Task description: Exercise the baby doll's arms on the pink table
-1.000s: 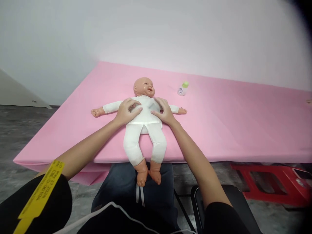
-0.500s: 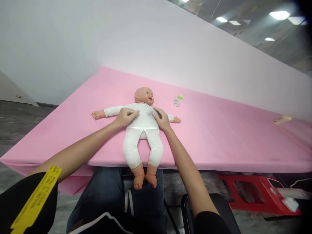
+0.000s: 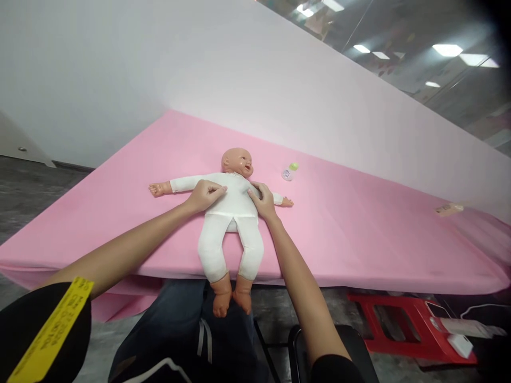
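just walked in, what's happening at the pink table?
A seated person has both hands on a baby doll lying face up on the pink table, feet hanging over the near edge. The left hand and right hand pinch its white top at the chest. A small bottle lies beyond.

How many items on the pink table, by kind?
Baby doll: 1, lying on its back, left hand and right hand on its chest
Small bottle with green cap: 1
Small pale item near the far right edge, too blurred to identify: 1
Total: 3
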The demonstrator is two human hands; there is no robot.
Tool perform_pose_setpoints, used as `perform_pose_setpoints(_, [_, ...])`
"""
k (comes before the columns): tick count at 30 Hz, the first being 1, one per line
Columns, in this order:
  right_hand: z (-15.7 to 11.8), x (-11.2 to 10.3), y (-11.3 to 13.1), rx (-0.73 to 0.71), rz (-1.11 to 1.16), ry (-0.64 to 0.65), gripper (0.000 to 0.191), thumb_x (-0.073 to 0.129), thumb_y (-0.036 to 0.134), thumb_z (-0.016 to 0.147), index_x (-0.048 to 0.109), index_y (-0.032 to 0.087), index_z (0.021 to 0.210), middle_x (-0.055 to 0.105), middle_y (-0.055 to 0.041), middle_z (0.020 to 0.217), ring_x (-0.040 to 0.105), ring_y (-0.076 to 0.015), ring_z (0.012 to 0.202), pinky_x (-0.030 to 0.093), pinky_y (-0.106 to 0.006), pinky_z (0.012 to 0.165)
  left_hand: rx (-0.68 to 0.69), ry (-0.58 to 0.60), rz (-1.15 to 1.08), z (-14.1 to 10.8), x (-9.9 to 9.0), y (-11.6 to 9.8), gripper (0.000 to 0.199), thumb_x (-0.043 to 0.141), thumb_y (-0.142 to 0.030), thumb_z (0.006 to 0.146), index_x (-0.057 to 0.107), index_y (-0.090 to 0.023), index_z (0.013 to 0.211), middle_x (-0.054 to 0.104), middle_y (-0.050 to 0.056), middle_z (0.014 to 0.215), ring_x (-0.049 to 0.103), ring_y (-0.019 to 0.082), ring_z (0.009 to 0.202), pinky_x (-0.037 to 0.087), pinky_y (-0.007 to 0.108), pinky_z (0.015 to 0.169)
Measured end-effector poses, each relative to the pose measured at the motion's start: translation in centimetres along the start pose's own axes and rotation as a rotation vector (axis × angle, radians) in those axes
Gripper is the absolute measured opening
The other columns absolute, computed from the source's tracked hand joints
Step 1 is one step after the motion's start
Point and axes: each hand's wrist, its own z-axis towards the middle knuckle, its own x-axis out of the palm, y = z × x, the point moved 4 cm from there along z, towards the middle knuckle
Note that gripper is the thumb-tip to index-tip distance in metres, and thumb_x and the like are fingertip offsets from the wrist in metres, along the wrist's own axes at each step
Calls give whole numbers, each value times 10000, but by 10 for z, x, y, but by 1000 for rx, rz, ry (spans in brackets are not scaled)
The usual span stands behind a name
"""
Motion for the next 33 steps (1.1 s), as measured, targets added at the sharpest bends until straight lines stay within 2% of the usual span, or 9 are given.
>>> perform_pose_setpoints(5, [8, 4, -8, 2, 43, -19, 348, 569, 482, 966, 675, 209, 1153, 701, -89, 1152, 613, -246, 1118, 482, -416, 1029, -71, 6, 20, 2, 1, 9, 561, 542, -459, 938, 212, -194, 570, 183, -34, 569, 188, 96, 522, 142, 280, 514])
perform_pose_setpoints(8, [13, 6, -8, -15, 50, 20, 327, 571, 466, 968, 673, 221, 1160, 696, -84, 1150, 611, -246, 1110, 485, -418, 1018, -85, -19, 89, 1, 0, 12, 549, 581, -450, 918, 232, -193, 580, 196, -40, 576, 215, 97, 531, 163, 267, 523])
perform_pose_setpoints(14, [10, 4, 1, -84, 94, 112, 419, 651, 445, 935, 619, 290, 1322, 642, -81, 1320, 562, -276, 1259, 426, -471, 1130, -87, -74, 188, -1, -3, 9, 405, 679, -415, 864, 405, -193, 665, 317, -57, 617, 298, 106, 571, 260, 248, 573])
perform_pose_setpoints(17, [6, 4, 6, -105, 124, 149, 490, 690, 440, 911, 594, 330, 1378, 592, -73, 1414, 507, -289, 1354, 391, -492, 1177, -60, -86, 221, -1, -5, 5, 318, 713, -425, 839, 506, -201, 749, 405, -48, 659, 385, 127, 601, 324, 261, 596])
perform_pose_setpoints(19, [3, 6, 11, -123, 149, 175, 538, 711, 439, 897, 572, 353, 1410, 542, -64, 1483, 461, -295, 1411, 362, -506, 1205, 6, -73, 240, -2, -5, -1, 262, 721, -428, 835, 575, -211, 847, 523, -14, 768, 489, 160, 697, 408, 288, 669])
perform_pose_setpoints(21, [0, 9, 18, -140, 174, 213, 586, 736, 444, 877, 556, 368, 1429, 491, -54, 1539, 422, -304, 1451, 332, -524, 1226, 71, -33, 255, -2, -4, -7, 263, 720, -434, 842, 629, -229, 979, 607, 34, 951, 574, 215, 890, 479, 349, 840])
perform_pose_setpoints(24, [-2, 11, 28, -165, 193, 269, 649, 781, 465, 836, 551, 379, 1437, 435, -43, 1589, 379, -320, 1487, 289, -546, 1251, 122, 34, 285, -4, -1, -12, 348, 719, -447, 854, 654, -269, 1146, 612, 73, 1168, 552, 287, 1167, 426, 460, 1082])
perform_pose_setpoints(27, [-2, 12, 31, -155, 184, 272, 626, 776, 468, 840, 563, 390, 1424, 430, -33, 1595, 372, -320, 1495, 291, -559, 1252, 128, 45, 308, -5, 0, -12, 371, 713, -448, 869, 659, -299, 1204, 598, 77, 1249, 516, 308, 1254, 391, 501, 1136])
perform_pose_setpoints(33, [-3, 13, 31, -103, 185, 253, 512, 716, 435, 897, 587, 436, 1393, 460, 5, 1572, 394, -298, 1486, 321, -560, 1249, 101, -7, 310, -7, 0, -6, 296, 653, -419, 920, 671, -340, 1204, 604, 68, 1319, 510, 315, 1299, 394, 525, 1148])
